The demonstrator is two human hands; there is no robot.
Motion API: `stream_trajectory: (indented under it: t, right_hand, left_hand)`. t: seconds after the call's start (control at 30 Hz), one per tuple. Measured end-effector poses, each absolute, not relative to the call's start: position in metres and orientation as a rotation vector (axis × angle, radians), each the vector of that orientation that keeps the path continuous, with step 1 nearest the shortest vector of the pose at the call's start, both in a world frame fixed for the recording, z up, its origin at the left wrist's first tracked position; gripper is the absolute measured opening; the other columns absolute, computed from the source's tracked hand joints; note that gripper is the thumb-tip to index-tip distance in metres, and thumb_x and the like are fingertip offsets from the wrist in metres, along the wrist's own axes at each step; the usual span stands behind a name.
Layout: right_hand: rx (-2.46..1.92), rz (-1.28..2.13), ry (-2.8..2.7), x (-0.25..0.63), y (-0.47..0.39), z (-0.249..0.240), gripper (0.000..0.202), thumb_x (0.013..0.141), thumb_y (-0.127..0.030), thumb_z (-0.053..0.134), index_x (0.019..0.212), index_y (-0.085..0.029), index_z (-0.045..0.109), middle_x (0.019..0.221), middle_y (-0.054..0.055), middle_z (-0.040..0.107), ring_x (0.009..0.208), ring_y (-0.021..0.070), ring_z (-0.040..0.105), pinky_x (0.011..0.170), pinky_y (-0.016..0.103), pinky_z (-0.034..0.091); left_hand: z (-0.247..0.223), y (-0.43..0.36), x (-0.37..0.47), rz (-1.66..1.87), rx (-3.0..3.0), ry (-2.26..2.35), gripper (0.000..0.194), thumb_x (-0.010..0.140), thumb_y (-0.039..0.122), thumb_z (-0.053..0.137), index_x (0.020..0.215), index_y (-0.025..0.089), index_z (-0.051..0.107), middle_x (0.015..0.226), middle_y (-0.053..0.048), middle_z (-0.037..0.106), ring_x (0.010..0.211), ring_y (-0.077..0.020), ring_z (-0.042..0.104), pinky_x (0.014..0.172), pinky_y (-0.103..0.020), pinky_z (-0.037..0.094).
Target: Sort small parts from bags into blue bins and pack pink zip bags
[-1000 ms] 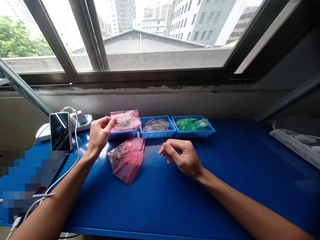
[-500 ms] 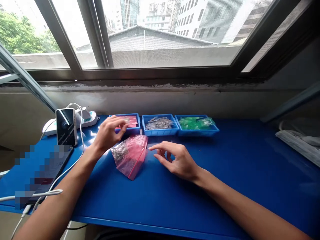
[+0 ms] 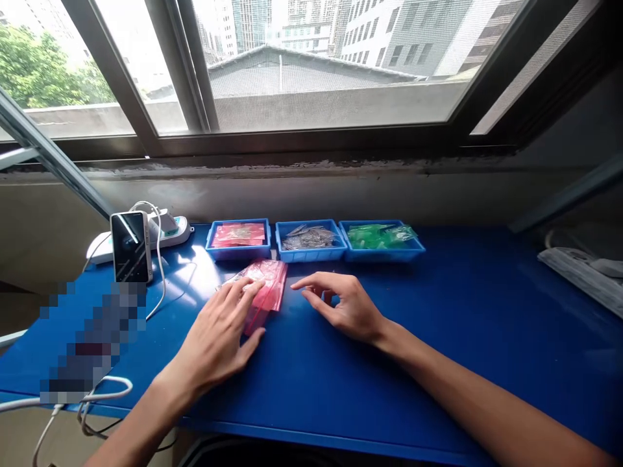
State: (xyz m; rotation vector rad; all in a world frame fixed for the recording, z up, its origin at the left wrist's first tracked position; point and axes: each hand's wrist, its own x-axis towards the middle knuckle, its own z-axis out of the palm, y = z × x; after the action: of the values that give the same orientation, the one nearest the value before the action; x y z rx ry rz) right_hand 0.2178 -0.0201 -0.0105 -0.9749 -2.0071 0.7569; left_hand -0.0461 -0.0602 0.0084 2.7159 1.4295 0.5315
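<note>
Pink zip-lock bags [image 3: 275, 285] lie overlapping on the blue tabletop, and small metal parts showed inside one of them a moment ago. My left hand [image 3: 221, 331] lies over their left part, fingers stretched out and thumb apart, so it hides much of them. Whether it presses on the bags or just hovers I cannot tell. Just right of the bags is my right hand [image 3: 343, 305]. Its index finger and thumb stand apart with nothing between them, and the other fingers are curled and partly hidden.
Three blue trays stand in a row by the wall: one with pink bags [image 3: 238, 235], one with thin metal pieces [image 3: 311, 239], one with green bags [image 3: 377, 237]. A phone [image 3: 130, 248] leans at left before a power strip [image 3: 100, 250], near white cables [image 3: 158, 259].
My left hand has come down toward me from beside the left tray and opened over the pink bags. My right hand has hardly moved.
</note>
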Motion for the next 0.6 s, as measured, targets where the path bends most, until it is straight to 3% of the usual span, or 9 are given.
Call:
stream_trajectory:
  t: [0.13,0.33,0.53,0.6]
  right_hand:
    - [-0.962,0.755,-2.023,0.218,-0.02,-0.011,0.021,0.098,-0.023,0.061,0.103,-0.018,0.08,0.089,0.005,0.08,0.059,0.0126,0.061,0.053,0.024,0.048]
    - [-0.928,0.767,-2.021,0.218,-0.019,-0.009,0.021,0.098,-0.022,0.06,0.103,-0.017,0.08,0.089,0.006,0.08,0.059,0.0127,0.062,0.053,0.024,0.048]
    - [-0.907,0.762,-2.042,0.217,-0.02,-0.008,0.022,0.096,-0.022,0.06,0.099,-0.017,0.081,0.084,0.005,0.08,0.054,0.0119,0.06,0.051,0.023,0.047]
    - [-0.899,0.768,-2.052,0.217,-0.019,-0.01,0.022,0.096,-0.021,0.061,0.098,-0.017,0.082,0.079,0.005,0.079,0.053,0.0119,0.06,0.051,0.022,0.046]
  left_hand:
    - [0.002,-0.049,-0.06,0.72,2.542,1.485,0.046,0.1,0.015,0.047,0.146,0.023,0.051,0.14,-0.013,0.062,0.123,-0.0277,0.067,0.101,-0.041,0.059]
    - [0.01,-0.051,-0.064,1.104,2.639,1.665,0.034,0.1,0.017,0.056,0.134,0.023,0.057,0.132,-0.014,0.061,0.123,-0.0315,0.063,0.102,-0.048,0.056]
    - [0.005,-0.057,-0.062,0.662,2.796,1.581,0.023,0.096,0.031,0.065,0.117,0.02,0.066,0.121,-0.013,0.071,0.115,-0.0347,0.064,0.097,-0.051,0.056]
    - [0.001,-0.053,-0.064,0.586,2.762,1.595,0.017,0.098,0.028,0.06,0.111,0.02,0.068,0.117,-0.012,0.075,0.111,-0.0332,0.068,0.095,-0.049,0.057]
